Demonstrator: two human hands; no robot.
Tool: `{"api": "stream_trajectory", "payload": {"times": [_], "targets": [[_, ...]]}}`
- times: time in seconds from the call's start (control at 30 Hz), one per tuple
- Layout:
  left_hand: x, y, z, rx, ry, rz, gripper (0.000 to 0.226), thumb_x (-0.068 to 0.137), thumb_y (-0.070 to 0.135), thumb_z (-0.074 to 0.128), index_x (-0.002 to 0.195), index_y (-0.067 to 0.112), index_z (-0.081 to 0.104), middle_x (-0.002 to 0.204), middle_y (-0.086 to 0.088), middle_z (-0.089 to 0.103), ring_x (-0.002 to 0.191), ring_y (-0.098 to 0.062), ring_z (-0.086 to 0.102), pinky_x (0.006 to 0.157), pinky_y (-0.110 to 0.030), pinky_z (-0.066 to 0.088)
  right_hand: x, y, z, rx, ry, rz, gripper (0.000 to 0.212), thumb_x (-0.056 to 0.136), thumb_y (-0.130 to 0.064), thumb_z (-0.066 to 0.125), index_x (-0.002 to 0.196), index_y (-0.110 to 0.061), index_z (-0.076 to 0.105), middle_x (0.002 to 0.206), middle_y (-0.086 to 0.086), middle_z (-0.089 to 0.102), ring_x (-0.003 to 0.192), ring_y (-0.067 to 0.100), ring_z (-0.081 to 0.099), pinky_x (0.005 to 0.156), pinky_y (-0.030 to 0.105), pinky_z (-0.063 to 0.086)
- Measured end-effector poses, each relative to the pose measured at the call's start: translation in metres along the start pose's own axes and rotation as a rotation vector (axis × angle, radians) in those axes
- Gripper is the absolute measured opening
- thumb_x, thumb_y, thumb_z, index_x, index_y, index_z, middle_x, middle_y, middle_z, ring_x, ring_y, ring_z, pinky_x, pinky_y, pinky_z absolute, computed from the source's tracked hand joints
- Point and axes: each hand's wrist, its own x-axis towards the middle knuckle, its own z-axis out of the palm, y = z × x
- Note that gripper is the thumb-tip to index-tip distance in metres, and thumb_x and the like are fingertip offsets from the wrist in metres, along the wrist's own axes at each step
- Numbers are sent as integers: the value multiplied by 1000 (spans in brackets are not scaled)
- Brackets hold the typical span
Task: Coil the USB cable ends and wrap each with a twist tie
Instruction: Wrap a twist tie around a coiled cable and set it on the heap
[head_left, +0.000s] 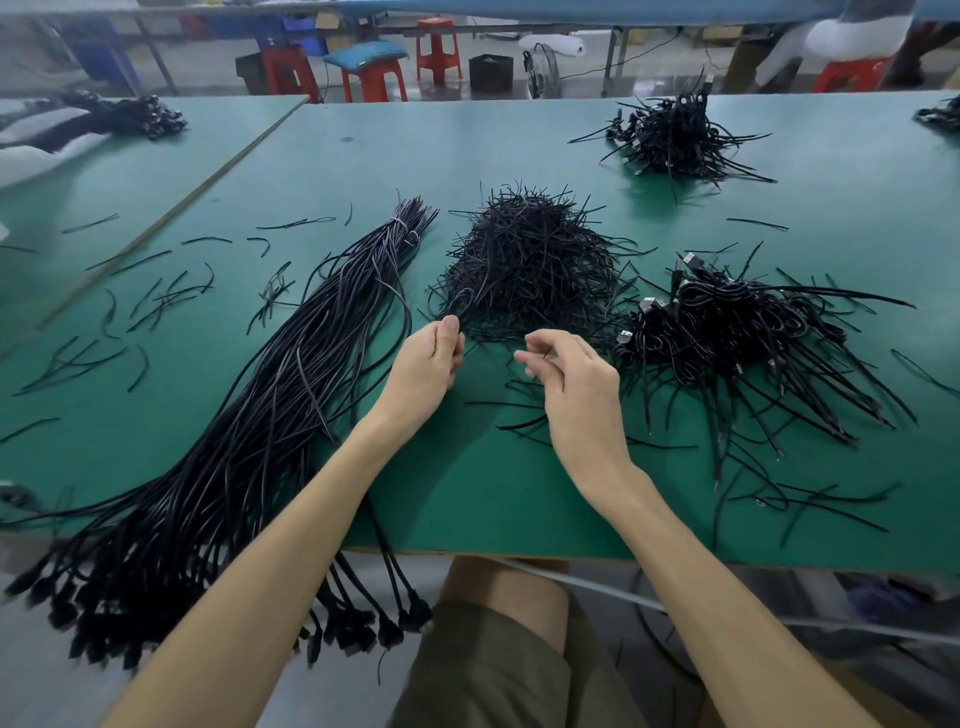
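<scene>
Forearms (270, 545) nearest; left hand (423, 364) grip clamps a USB cable (453, 317), right hand (574, 384) grip curled, contents unclear.

We see our left hand (426, 364) pinching a looped thin black USB cable (470, 297) at the edge of a heap of black twist ties (530, 260) on the green surface (467, 493). Our right hand (571, 384) hovers beside it with its fingers curled; we cannot tell whether it holds a tie. A long tied bundle of black cables (260, 415) lies to the left, and a pile of coiled black cables (727, 332) to the right.

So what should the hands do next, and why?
Probably take a tie from the twist-tie pile with the right hand and wrap it around the small cable loop the left hand pinches: the loop looks formed but untied, and the pile lies just beyond it.
</scene>
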Motion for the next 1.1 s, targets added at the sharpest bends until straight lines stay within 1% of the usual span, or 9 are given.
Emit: {"api": "stream_trajectory", "payload": {"times": [0.1, 0.23, 0.37, 0.43, 0.53, 0.6, 0.73, 0.97, 1.1], "targets": [[1, -1, 1, 5, 1, -3, 39, 113, 30, 32, 84, 8, 47, 62, 5, 33, 48, -6, 26, 45, -20, 24, 1, 2, -1, 70, 70, 18, 8, 97, 4, 60, 97, -1, 66, 113, 6, 64, 99, 7, 69, 89, 21, 54], [1, -3, 1, 54, -8, 14, 41, 112, 33, 34, 80, 12, 47, 63, 8, 37, 51, -8, 29, 49, -23, 27, 3, 6, -3, 152, 85, 68, 12, 92, 7, 65, 87, -2, 71, 113, 4, 67, 99, 2, 70, 90, 19, 54], [2, -5, 0, 60, -2, 30, 42, 112, 33, 35, 78, 13, 48, 61, 13, 38, 51, -7, 30, 50, -22, 28, 3, 6, -7, 99, 140, 6, 8, 88, -10, 76, 84, -16, 76, 94, -3, 67, 88, 0, 62, 76, 11, 44], [2, -7, 0, 57, -2, 29, 42, 112, 33, 36, 76, 15, 48, 58, 14, 39, 51, -6, 31, 49, -21, 29, 4, 8, -9, 189, 130, 70, 8, 90, -16, 76, 82, -20, 74, 80, -3, 68, 73, 6, 64, 67, 20, 47], [3, -8, 2, 90, -11, 40, 41, 112, 32, 36, 76, 16, 48, 62, 12, 40, 52, -6, 32, 51, -23, 29, 5, 8, -13, 391, 104, 151, 6, 91, -14, 73, 86, -15, 75, 73, 0, 73, 66, 17, 70, 59, 33, 53], [5, -9, 2, 102, -8, 48, 41, 112, 32, 36, 76, 15, 47, 64, 9, 39, 53, -8, 32, 52, -24, 29, 5, 7, -14, 455, 99, 128, 5, 92, -11, 72, 91, -11, 77, 78, 2, 75, 69, 21, 73, 62, 34, 56], [7, -8, 0, 6, 37, 4, 41, 112, 33, 34, 80, 12, 46, 61, 10, 35, 48, -5, 28, 45, -18, 27, 6, 8, -10, 500, 72, 124, 12, 96, -9, 67, 102, -8, 77, 86, 3, 78, 78, 21, 76, 68, 39, 61], [5, -7, 2, 52, -4, 24, 42, 112, 31, 35, 74, 16, 44, 63, 8, 37, 51, -7, 30, 49, -22, 27, 10, -4, -5, 801, 105, 225, 17, 97, -1, 63, 111, -1, 72, 94, 12, 78, 87, 28, 76, 65, 28, 59], [4, -7, 3, 113, -26, 68, 41, 112, 30, 37, 74, 17, 47, 65, 9, 45, 54, -5, 38, 55, -22, 32, 8, -13, 15, 828, 37, 263, 16, 97, 0, 62, 110, 1, 71, 94, 13, 78, 85, 28, 77, 64, 28, 59]]}}
